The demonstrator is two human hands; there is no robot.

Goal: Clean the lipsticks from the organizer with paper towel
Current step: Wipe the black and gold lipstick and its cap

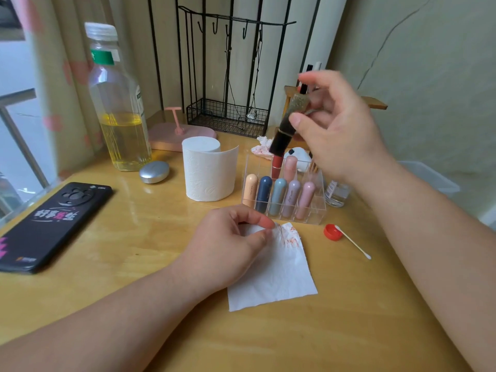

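— Where was the lipstick?

— The dark lipstick (281, 138) hung tilted in the air, its lower end just above the back row of the clear organizer (318, 205). My right hand (341, 135) pinched it near the top between thumb and fingers, the remaining fingers loosely spread.

— And the other hand?

— My left hand (225, 248) rested on the worktop (134, 237) just in front of the organizer. Its thumb and forefinger pinched the red-smeared corner of the paper towel (279, 275), below the lipstick and well apart from it. I judge I held the sheet there to have it ready for wiping. Whether that tube was leaving its slot or returning, I couldn't tell.
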